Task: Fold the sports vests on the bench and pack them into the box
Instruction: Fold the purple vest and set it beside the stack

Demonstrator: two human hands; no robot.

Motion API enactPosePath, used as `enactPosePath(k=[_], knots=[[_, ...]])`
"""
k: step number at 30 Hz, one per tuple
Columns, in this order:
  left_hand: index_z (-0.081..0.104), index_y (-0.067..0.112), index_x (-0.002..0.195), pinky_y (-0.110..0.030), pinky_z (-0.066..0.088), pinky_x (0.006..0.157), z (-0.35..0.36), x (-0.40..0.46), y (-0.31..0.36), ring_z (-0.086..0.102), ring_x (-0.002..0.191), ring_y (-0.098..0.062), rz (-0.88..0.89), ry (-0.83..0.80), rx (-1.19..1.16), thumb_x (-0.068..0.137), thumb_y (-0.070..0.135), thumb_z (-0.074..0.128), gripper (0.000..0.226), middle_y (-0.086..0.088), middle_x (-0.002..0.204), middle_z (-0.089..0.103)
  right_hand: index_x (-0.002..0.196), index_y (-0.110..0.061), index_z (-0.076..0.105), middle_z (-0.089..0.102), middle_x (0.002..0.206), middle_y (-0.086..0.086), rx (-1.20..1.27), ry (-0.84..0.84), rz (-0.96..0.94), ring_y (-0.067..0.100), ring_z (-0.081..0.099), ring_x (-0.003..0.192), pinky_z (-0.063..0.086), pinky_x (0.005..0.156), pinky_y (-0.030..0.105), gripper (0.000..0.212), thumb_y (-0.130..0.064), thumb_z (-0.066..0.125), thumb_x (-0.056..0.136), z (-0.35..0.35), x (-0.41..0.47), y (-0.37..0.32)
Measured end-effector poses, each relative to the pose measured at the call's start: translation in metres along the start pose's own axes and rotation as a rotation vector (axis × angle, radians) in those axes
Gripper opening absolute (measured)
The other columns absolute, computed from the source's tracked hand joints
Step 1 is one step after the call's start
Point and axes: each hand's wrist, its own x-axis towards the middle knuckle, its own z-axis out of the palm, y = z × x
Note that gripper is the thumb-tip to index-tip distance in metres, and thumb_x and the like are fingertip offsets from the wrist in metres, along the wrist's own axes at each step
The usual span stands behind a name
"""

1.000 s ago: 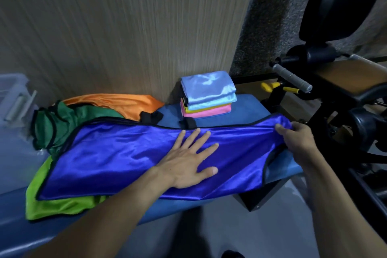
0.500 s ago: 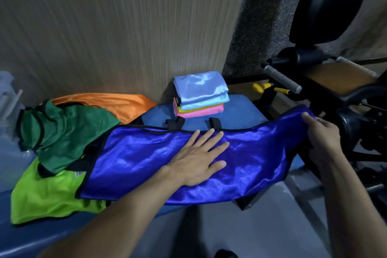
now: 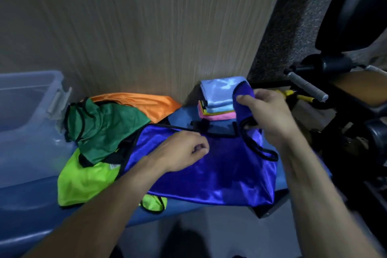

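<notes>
Blue vest (image 3: pixel 209 165) lying spread across the blue tabletop (image 3: pixel 27 201), its right end lifted and doubling back over the body of the garment. Right hand (image 3: pixel 270 115) gripping that raised end, fingers curled round a bunch of fabric and black trim above the vest's right part. Left hand (image 3: pixel 184 153) resting on the vest near its upper hem, fingers curled in toward the palm; whether they are pinching cloth cannot be told. Left of the blue vest, a dark green vest (image 3: pixel 104 130) is lying crumpled over a lime vest (image 3: pixel 83 182), with an orange vest (image 3: pixel 142 102) behind them against the wood-grain wall (image 3: pixel 146 27). Behind the blue vest, a stack of folded vests (image 3: pixel 217 98) is sitting on the tabletop, pale blue on top, yellow and pink below, partly covered by the raised end. Far left of the blue vest, a clear plastic box (image 3: pixel 31 111) is standing. Right of the vest, black gym equipment (image 3: pixel 345 94) is showing.
</notes>
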Motion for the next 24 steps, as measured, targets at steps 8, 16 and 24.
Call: enactPosePath(k=[8, 16, 24], knots=[[0.060, 0.028, 0.136, -0.039, 0.038, 0.097, -0.048, -0.051, -0.066, 0.043, 0.119, -0.020, -0.206, -0.055, 0.397, 0.100, 0.043, 0.051, 0.040, 0.008, 0.140, 0.050, 0.075, -0.011, 0.062, 0.059, 0.055, 0.002, -0.198, -0.278, 0.007, 0.020, 0.062, 0.044, 0.061, 0.050, 0.051, 0.013, -0.015, 0.069, 0.085, 0.130, -0.019, 0.009], [0.072, 0.018, 0.117, -0.007, 0.042, 0.085, -0.061, -0.066, -0.080, 0.063, 0.091, 0.012, -0.453, 0.259, -0.267, 0.101, 0.003, 0.047, 0.033, 0.012, 0.100, 0.073, 0.093, -0.004, 0.057, 0.063, 0.079, 0.006, -0.415, -0.404, 0.058, 0.028, 0.070, 0.050, 0.061, 0.051, 0.038, 0.023, -0.024, 0.069, 0.090, 0.175, -0.036, 0.010], [0.063, 0.034, 0.100, -0.026, 0.044, 0.074, -0.064, -0.058, -0.070, 0.065, 0.087, -0.008, -0.639, 0.296, -0.340, 0.100, 0.051, 0.053, 0.020, 0.011, 0.090, 0.071, 0.121, -0.001, 0.060, 0.069, 0.102, 0.025, 0.064, -0.720, 0.376, 0.034, 0.076, 0.078, 0.065, 0.068, 0.038, 0.024, -0.001, 0.046, 0.101, 0.165, -0.041, 0.010]])
